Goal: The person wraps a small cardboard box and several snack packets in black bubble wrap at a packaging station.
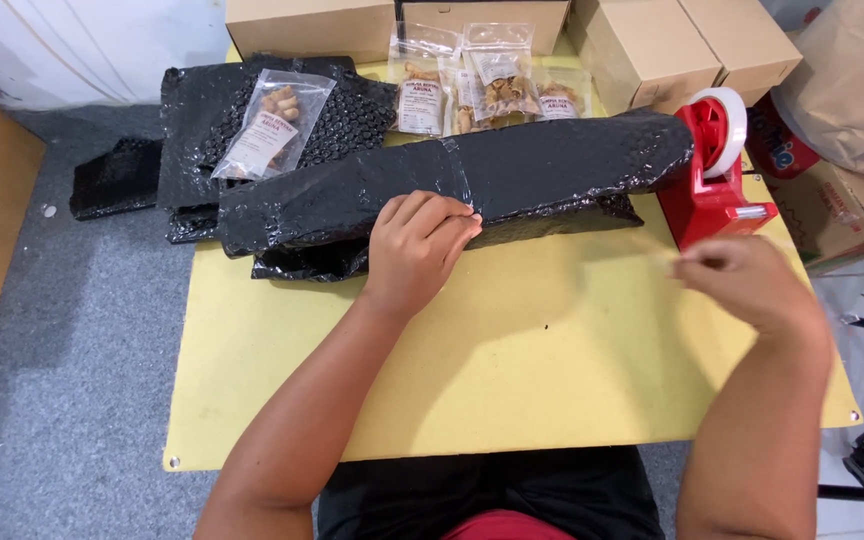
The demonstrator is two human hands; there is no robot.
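Left hand flat, pinning black bubble-wrap bundle shut on desk; right hand pinches tape strip (blurred) near red dispenser.

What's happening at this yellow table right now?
A person is wrapping a long bundle in black bubble wrap on the yellow table. The left hand presses down on the bundle's near edge, beside a strip of clear tape already across it. The right hand is blurred, just in front of the red tape dispenser; whether it holds tape is unclear. More folded black wrap with a clear snack pouch on it, further pouches and cardboard boxes sit behind.
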